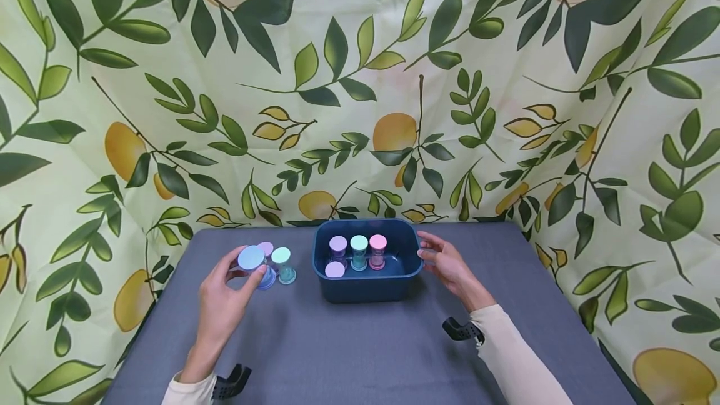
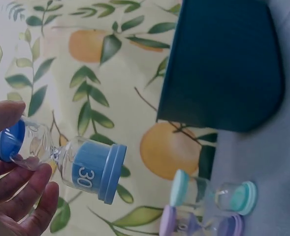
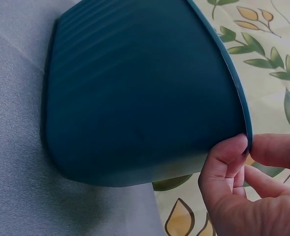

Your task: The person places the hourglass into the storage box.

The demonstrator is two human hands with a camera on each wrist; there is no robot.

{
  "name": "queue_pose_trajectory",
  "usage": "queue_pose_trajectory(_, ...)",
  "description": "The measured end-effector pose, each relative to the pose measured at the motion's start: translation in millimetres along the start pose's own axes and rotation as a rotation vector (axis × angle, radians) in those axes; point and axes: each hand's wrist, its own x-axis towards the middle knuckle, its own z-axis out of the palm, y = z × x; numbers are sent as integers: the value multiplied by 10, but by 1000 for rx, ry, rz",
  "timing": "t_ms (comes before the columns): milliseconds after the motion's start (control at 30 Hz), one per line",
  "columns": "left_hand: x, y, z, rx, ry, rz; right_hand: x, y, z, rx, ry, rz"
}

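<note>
My left hand [image 1: 222, 299] holds a blue sand timer [image 1: 251, 257] by one end, between thumb and fingers. In the left wrist view that timer is tilted, and the number 30 shows on its light-blue end. Just beyond it, a mint sand timer [image 1: 284, 265] and a purple sand timer [image 2: 201, 226] stand on the table. At the right end of the dark blue bin [image 1: 360, 291], my right hand [image 1: 450, 265] pinches the rim with thumb and finger. Inside the bin are a purple timer [image 1: 338, 245], a teal timer [image 1: 359, 249], a pink timer [image 1: 377, 251] and a lilac-capped timer [image 1: 335, 269].
The bin stands near the back edge of the grey cloth-covered table [image 1: 349, 355]. Behind and at both sides hangs a leaf-and-fruit patterned cloth [image 1: 349, 117]. Each wrist wears a black camera mount [image 1: 232, 382].
</note>
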Motion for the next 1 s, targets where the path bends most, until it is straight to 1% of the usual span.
queue_pose_trajectory(233,107,168,43,5,-58,46,7,7,5,-8,4,3)
queue_pose_trajectory(367,153,264,90,-3,-98,54,6,8,-5,-5,-1,-2)
queue_pose_trajectory(500,200,331,162,-57,-136,35,6,2,-9,-7,0,-4)
queue_pose_trajectory(633,256,360,266,-114,-170,13,9,0,1,-7,17,5)
queue_pose_trajectory(767,302,361,364,-134,-202,1,15,-3,10,-11,24,16)
queue_pose_trajectory(1000,386,366,522,-180,-266,-50,20,8,-4,-6,10,8)
